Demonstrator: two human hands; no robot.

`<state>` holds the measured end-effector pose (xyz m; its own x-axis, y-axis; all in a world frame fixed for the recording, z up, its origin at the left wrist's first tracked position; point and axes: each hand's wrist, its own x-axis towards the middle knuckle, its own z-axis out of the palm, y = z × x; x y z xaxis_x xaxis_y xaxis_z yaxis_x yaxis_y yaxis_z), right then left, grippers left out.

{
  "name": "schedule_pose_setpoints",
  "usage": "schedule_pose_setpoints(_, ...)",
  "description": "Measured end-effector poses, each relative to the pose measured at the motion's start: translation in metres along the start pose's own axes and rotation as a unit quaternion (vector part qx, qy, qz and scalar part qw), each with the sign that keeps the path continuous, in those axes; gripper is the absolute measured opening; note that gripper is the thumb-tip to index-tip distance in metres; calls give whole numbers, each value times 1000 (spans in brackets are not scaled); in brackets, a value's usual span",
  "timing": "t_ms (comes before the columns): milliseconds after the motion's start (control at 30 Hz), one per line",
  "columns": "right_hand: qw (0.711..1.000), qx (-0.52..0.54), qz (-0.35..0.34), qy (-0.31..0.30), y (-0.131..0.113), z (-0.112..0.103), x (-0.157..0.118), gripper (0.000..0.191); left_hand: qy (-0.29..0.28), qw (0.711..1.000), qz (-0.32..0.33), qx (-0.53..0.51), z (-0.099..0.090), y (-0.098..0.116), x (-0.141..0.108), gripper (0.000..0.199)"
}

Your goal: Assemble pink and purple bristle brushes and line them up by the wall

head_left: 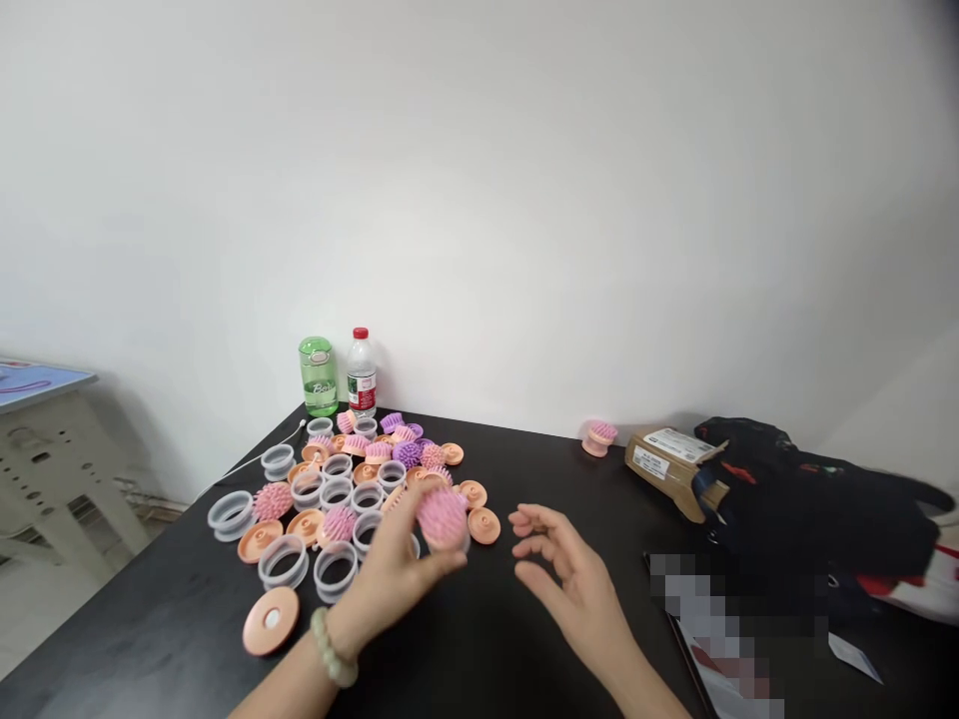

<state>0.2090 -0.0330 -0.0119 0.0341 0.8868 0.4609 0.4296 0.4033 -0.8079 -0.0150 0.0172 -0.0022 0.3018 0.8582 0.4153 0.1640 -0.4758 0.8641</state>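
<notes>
My left hand (390,569) is shut on a pink silicone bristle head (442,517), holding it above the pile with a clear plastic ring just beneath it. A pale green bead bracelet (332,647) circles my left wrist. My right hand (569,569) hangs open to the right of it, fingers apart, holding nothing. Around and behind my left hand lie several clear plastic rings (283,561), peach round discs (271,620) and pink and purple bristle heads (409,454). The nearest peach disc (483,525) lies between my hands, closer to the left one.
The parts lie on a black table (479,639). A green bottle (318,376) and a water bottle (362,373) stand at its back edge. To the right are a pink-and-peach brush (600,437), a cardboard parcel (669,471), a dark bag (809,509) and a pixelated patch.
</notes>
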Motion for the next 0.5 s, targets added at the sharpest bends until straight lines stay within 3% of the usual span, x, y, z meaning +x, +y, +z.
schedule_pose_setpoints(100,995,-86,47,17,20,2,14,28,131,984,-83,-92,-18,3,14,63)
schedule_pose_setpoints(167,987,-150,54,-6,33,11,23,29,157,975,-98,-123,-23,6,18,62)
schedule_pose_setpoints(267,968,-247,32,-18,46,27,31,32,111,968,-120,-188,-18,11,17,58)
schedule_pose_setpoints(333,961,-276,14,-17,48,35,32,24,65,959,-131,-243,-11,14,13,60)
schedule_pose_setpoints(433,965,-262,2,-18,43,38,29,14,17,936,-135,-325,-3,15,8,66)
schedule_pose_setpoints(500,974,-226,-6,-5,37,34,24,23,-5,922,-144,-360,0,14,6,68)
